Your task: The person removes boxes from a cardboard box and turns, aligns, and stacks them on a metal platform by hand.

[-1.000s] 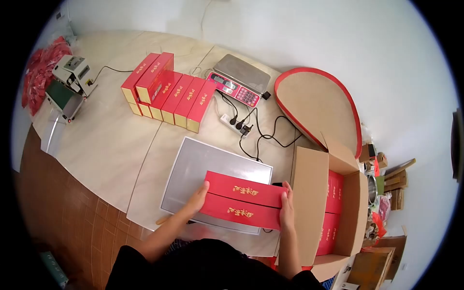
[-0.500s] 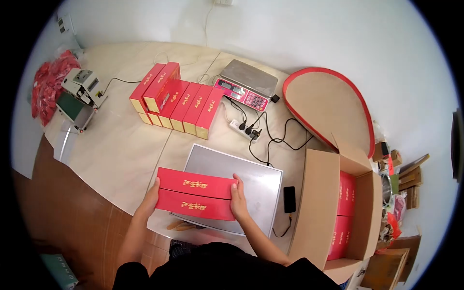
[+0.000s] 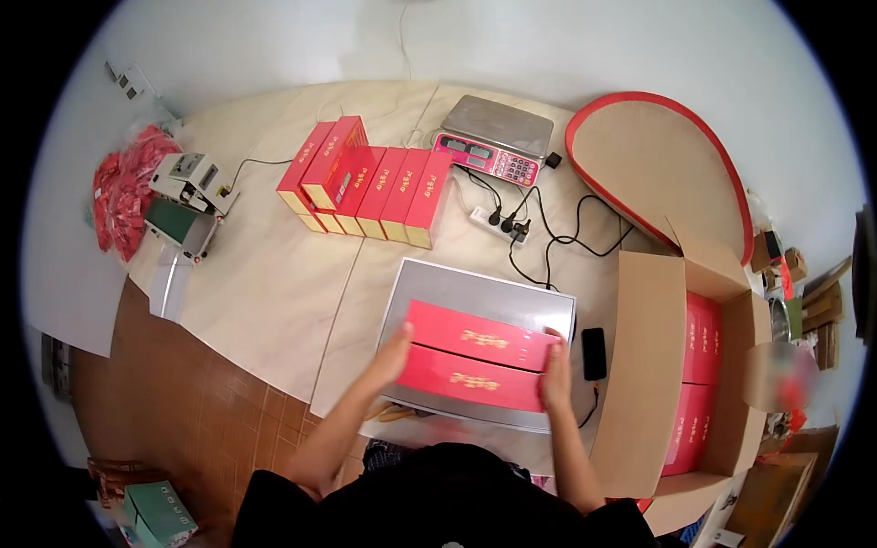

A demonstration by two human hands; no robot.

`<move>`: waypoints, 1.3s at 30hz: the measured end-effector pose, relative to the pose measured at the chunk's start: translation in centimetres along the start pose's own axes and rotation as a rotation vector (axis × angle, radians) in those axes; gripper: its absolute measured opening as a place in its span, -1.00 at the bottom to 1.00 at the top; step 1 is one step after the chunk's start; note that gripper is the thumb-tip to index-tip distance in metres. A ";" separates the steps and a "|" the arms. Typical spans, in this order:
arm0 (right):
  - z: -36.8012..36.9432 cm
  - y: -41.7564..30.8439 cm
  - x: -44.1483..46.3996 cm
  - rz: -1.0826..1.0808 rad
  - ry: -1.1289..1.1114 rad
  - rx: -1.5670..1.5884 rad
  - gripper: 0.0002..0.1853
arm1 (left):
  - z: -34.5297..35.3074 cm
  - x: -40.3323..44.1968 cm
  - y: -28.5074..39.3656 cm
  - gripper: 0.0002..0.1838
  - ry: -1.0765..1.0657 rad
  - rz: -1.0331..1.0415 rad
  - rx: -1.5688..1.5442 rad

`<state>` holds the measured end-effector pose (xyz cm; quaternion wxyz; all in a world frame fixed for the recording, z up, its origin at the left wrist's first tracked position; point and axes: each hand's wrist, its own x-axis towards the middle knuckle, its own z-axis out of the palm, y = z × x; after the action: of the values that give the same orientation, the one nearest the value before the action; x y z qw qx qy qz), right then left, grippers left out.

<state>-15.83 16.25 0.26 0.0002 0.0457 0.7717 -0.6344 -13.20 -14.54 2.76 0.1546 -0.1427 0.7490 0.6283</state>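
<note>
Two red boxes [image 3: 468, 367] gripped by left hand [image 3: 393, 356], right hand [image 3: 555, 376]; marbled table [image 3: 269, 283], white wall [image 3: 512, 46], brown floor [image 3: 196, 374]

At the view's one o'clock stands a scale [image 3: 498, 134], at two a red-rimmed tray [image 3: 660, 166], at four a phone [image 3: 594, 353], at ten a machine [image 3: 185, 178].

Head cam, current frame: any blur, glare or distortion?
Head view: fisheye image with black corners; head view: gold lettering on the held pair of red boxes smeared, probably motion; head view: round blurred patch right of the open carton; head view: no strong glare.
</note>
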 end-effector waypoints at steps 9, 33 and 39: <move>-4.3 0.3 -1.1 0.048 0.071 -0.012 -0.47 | 4.7 1.2 -0.2 -0.28 -0.135 0.086 -0.117; 14.0 -8.9 10.8 -0.019 -1.125 -0.429 -0.34 | 8.0 -10.7 -4.4 -0.30 0.376 -0.126 -0.936; 14.0 -10.3 9.5 0.182 -1.348 -0.430 -0.13 | 7.4 -6.0 -2.9 -0.29 0.442 0.097 -0.691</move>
<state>-26.85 1.27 7.11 0.5393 -0.2934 0.7048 -0.3556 -6.16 -7.58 1.44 -0.0969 -0.2822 0.5150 0.8036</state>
